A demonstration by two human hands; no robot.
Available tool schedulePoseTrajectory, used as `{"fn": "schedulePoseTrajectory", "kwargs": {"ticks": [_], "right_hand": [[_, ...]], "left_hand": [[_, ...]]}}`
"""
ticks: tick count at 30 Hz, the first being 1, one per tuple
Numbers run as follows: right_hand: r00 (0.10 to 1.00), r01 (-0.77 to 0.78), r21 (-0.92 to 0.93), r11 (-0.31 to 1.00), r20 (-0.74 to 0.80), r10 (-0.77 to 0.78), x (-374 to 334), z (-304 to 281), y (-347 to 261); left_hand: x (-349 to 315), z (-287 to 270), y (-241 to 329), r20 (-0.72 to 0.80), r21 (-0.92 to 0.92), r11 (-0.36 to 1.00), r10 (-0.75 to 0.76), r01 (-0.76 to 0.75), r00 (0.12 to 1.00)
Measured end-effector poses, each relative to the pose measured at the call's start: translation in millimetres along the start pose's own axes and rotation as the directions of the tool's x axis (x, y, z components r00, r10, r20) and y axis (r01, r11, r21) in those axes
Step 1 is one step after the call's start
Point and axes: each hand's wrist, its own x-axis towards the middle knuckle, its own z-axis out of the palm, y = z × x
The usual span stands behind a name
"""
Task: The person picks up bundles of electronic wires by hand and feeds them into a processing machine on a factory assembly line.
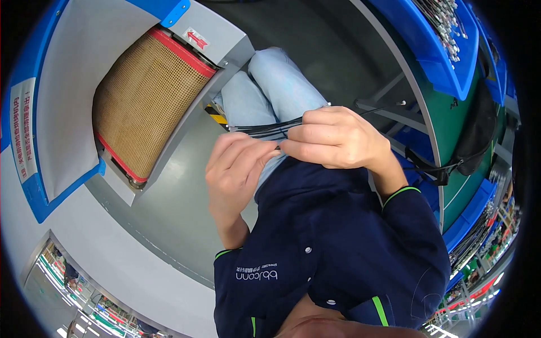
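Note:
Several thin black cables point(262, 130) run between my two hands, above my lap. Their ends have small pale tips. My left hand point(239, 169) is closed, thumb and index finger pinching a short dark piece of cable near its fingertips. Meeting it from the other side, my right hand point(341, 138) has its fingers curled round the bundle. One cable sticks out beyond the right knuckles and ends in a small white connector point(401, 103). What lies inside each grip is partly hidden by the fingers.
At the left stands a machine with a brown mesh conveyor belt point(152, 101), edged in red, under a blue and white hood point(73, 107). A green-topped table point(459, 146) curves along the right. On it are blue bins point(445, 73) of cables and a black bag point(479, 135).

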Motion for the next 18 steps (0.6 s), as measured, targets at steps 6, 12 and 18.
{"fn": "schedulePoseTrajectory", "kwargs": {"ticks": [6,12,18], "right_hand": [[0.993,-0.114,0.062,0.991,-0.014,0.115,-1,5,5],[0.96,-0.238,0.2,0.951,-0.102,0.262,-3,7,1],[0.948,-0.288,0.189,0.939,-0.079,0.307,4,0,-9]], "left_hand": [[2,3,-14,-0.034,-0.087,0.996,0.018,-0.021,0.999],[-3,14,-17,-0.188,-0.085,0.992,0.072,-0.089,0.98],[-3,2,-12,-0.204,0.053,0.967,0.256,-0.251,0.945]]}}
